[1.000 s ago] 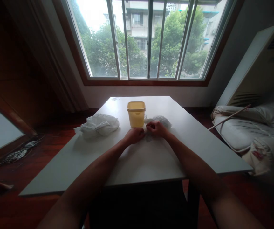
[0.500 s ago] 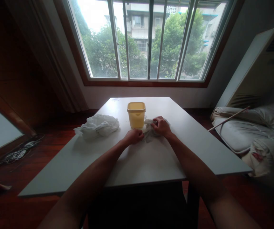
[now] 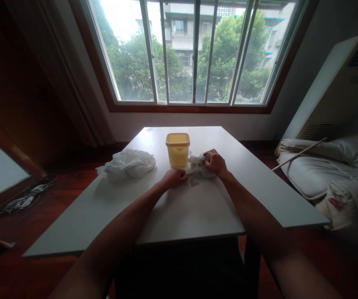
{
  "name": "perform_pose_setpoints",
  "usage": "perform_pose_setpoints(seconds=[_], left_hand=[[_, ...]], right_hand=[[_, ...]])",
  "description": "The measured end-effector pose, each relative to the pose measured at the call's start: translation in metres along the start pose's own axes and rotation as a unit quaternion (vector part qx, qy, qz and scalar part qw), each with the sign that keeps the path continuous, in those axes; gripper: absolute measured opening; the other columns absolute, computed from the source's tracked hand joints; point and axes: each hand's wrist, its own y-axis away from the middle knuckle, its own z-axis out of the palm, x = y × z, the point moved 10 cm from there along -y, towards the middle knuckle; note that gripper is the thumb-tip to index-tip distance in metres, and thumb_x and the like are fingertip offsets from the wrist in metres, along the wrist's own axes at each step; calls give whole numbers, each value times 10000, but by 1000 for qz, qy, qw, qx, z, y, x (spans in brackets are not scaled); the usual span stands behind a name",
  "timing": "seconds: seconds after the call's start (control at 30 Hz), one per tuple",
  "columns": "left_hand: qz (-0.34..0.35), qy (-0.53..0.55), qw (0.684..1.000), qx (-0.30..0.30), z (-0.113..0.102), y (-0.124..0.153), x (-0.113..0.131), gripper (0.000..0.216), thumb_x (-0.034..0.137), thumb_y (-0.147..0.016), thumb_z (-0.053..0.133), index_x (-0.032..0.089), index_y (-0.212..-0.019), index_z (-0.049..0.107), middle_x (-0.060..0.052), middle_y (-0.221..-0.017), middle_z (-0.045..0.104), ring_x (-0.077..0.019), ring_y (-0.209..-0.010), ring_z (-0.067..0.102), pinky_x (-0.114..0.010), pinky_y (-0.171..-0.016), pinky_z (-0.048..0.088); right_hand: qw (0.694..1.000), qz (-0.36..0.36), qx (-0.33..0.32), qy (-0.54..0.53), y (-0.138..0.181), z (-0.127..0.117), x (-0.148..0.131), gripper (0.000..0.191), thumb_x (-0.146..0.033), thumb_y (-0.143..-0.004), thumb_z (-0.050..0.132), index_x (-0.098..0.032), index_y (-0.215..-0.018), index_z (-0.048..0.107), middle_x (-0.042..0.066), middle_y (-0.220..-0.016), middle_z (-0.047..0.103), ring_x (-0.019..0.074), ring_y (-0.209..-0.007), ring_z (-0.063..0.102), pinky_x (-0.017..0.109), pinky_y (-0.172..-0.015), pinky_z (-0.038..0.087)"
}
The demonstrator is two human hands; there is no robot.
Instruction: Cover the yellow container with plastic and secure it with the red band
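Note:
A crumpled, thin white plastic bag [image 3: 197, 167] lies on the white table between my two hands, just to the right of a yellow plastic tub [image 3: 179, 153]. My left hand [image 3: 175, 178] is closed in front of the tub, gripping the near left end of the bag. At the bag's right side my right hand [image 3: 215, 162] has its fingers closed on the bunched plastic. The tub stands upright with its mouth up and a small handle part showing at its right side. Farther left, a heap of crumpled white plastic bags [image 3: 129, 163] rests on the table.
The white table [image 3: 110, 220] reaches toward a wall with a sliding window [image 3: 182, 62]. To the right are a pale cushioned seat [image 3: 316, 170], a thin stick [image 3: 299, 155] and a tall white appliance [image 3: 331, 87]. Coiled cables [image 3: 23, 202] lie on the floor at left.
My right hand has shifted a little to the right and away from me, drawing the bunched bag along. My left hand and the tub have stayed nearly in place.

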Motion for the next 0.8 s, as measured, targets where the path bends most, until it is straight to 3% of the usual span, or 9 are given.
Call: perform_pose_setpoints(seconds=[0.1,0.2,0.33,0.43,0.57,0.67,0.8], left_hand=[[1,-12,1000,24,-7,0,3,288,367,-886,490,189,-691,605,-8,-661,615,-124,-558,446,-266,-550,261],[5,-10,996,91,-24,2,7,275,436,-908,507,199,-827,621,-21,-751,656,-138,-600,511,-255,-560,292],[23,27,984,177,-44,7,13,299,472,-921,524,199,-1027,585,-5,-748,649,-138,-602,556,-239,-574,336],[30,23,984,172,-44,8,16,260,428,-954,486,203,-956,614,-11,-741,666,-137,-597,576,-239,-571,342],[54,32,987,149,-37,8,22,240,371,-954,505,201,-956,674,-41,-838,716,-148,-671,624,-244,-610,400],[90,65,982,156,-36,9,27,237,342,-941,537,206,-1070,681,-40,-888,725,-145,-709,638,-248,-668,455],[145,57,978,138,-32,11,36,181,277,-901,563,181,-1019,662,-54,-907,700,-145,-718,619,-253,-672,467]], right_hand=[[1000,8,9,18,-3,-4,3,176,-260,-845,611,-229,-992,703,62,-1071,686,210,-881,650,279,-731,465],[998,29,51,-4,-4,-17,9,140,-275,-875,579,-216,-942,686,66,-967,709,213,-827,646,286,-713,443],[975,68,181,-111,2,-55,24,217,-327,-931,490,-190,-1034,625,66,-818,688,214,-736,622,310,-707,441],[945,71,226,-228,6,-67,29,235,-363,-929,468,-194,-1056,572,45,-791,653,194,-687,595,305,-672,453],[924,32,151,-349,5,-46,9,165,-359,-863,541,-215,-944,547,5,-736,602,161,-643,550,271,-598,439],[906,-12,61,-418,10,-23,-26,137,-334,-828,572,-219,-897,542,-20,-697,571,137,-593,507,250,-542,409],[875,-64,-51,-477,26,-4,-73,135,-332,-808,606,-221,-862,553,-20,-718,592,136,-631,542,255,-580,455]])
